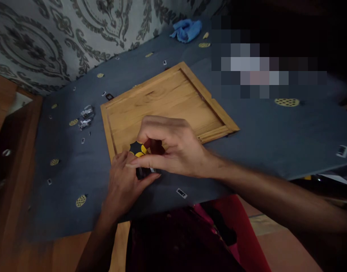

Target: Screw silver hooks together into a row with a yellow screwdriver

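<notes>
My right hand [176, 145] is closed in a pinch around a black-and-yellow lobed handle [137, 148], which looks like the end of a screwdriver. Just below it, my left hand [123, 185] curls at the near left corner of a framed wooden panel [162, 96], like a cabinet door. Between my left thumb and fingers shows a dark piece [143, 173] with a shiny spot; its kind is unclear. Both hands nearly touch, and my fingers hide the tool's lower part and tip.
Shiny metal hinge-like parts [86, 117] lie left of the panel on the dark patterned cloth [68, 181]. A small black loop [109, 97] sits by the panel's far left edge. A crumpled blue cloth [187, 30] rests at the back. Wooden furniture [31, 124] borders the left side.
</notes>
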{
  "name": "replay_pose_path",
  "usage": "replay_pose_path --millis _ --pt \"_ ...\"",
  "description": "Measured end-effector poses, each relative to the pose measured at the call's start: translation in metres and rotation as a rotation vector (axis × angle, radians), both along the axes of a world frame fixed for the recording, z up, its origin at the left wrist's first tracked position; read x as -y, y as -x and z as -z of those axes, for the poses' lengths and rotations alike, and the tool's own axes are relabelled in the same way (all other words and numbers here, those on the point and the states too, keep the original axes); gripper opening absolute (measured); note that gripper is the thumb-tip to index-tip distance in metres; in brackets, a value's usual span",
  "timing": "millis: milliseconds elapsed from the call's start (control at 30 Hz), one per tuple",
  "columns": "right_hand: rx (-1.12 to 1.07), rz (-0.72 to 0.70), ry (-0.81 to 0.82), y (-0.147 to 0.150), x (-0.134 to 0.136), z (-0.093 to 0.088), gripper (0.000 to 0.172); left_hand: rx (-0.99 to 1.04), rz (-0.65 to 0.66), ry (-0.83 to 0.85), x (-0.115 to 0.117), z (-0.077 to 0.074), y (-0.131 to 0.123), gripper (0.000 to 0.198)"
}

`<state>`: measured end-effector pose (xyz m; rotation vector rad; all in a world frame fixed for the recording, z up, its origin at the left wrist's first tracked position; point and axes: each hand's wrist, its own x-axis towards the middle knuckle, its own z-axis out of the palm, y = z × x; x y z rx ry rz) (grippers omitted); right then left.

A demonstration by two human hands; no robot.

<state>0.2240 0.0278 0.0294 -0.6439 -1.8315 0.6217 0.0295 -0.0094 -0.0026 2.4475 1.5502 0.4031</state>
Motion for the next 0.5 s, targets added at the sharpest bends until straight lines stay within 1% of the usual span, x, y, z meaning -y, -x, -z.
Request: replay_pose_path --millis 100,167,300,367,500 --pt "-0.065 0.019 -0.062 0.003 0.002 0.001 0.034 0.017 0.014 -0.002 0.000 -0.002 0.000 0.035" --pt "-0.137 0.057 -0.078 0.002 0.004 -0.001 0.033 0.037 0.022 -0.013 0.001 -0.004 -0.001 0.035" --pt "-0.218 0.185 0.027 -0.004 0.007 -0.011 0.033 0.045 0.041 -0.042 0.001 -0.009 -0.003 0.050" --pt "-0.199 0.210 0.046 -0.006 0.007 -0.012 0.032 0.032 0.057 -0.038 0.000 -0.010 -0.004 0.052" --pt "-0.123 0.210 -0.009 -0.004 0.004 -0.005 0.036 0.033 0.060 -0.061 -0.001 -0.009 -0.004 0.047"
